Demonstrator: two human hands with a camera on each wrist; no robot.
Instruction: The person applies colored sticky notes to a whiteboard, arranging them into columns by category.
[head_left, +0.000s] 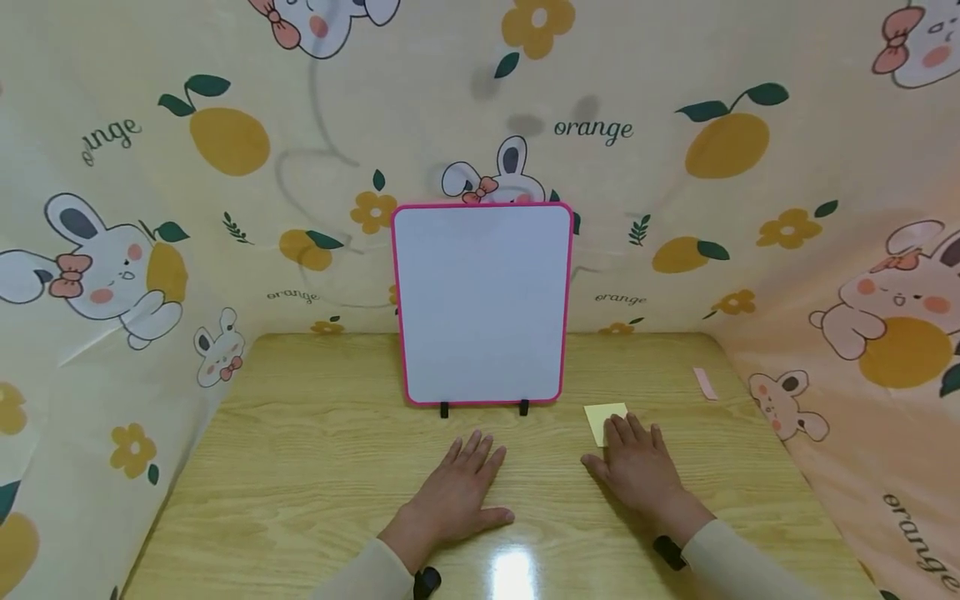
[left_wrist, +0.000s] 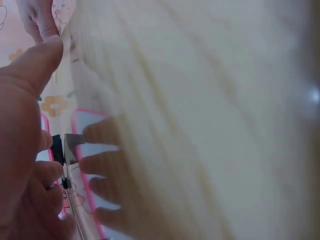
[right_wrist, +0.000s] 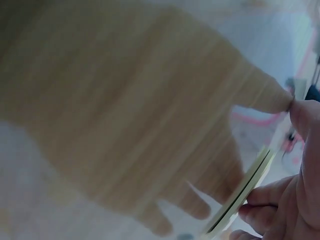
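Observation:
A pad of yellow sticky notes (head_left: 597, 422) lies on the table, right of the whiteboard's foot. My right hand (head_left: 641, 471) rests palm down with its fingertips over the pad's right part. In the right wrist view the pad (right_wrist: 235, 199) shows edge-on as a thin stack, fingertips against it. My left hand (head_left: 459, 496) lies flat on the tabletop with fingers spread, in front of the whiteboard (head_left: 482, 304), holding nothing. The whiteboard is blank, pink-rimmed and upright on two small black feet.
A small pink strip (head_left: 705, 383) lies at the right rear of the wood-grain table (head_left: 315, 450). Cloth (head_left: 465, 83) printed with rabbits and oranges hangs behind and along both sides. The glossy tabletop mirrors the hands in both wrist views.

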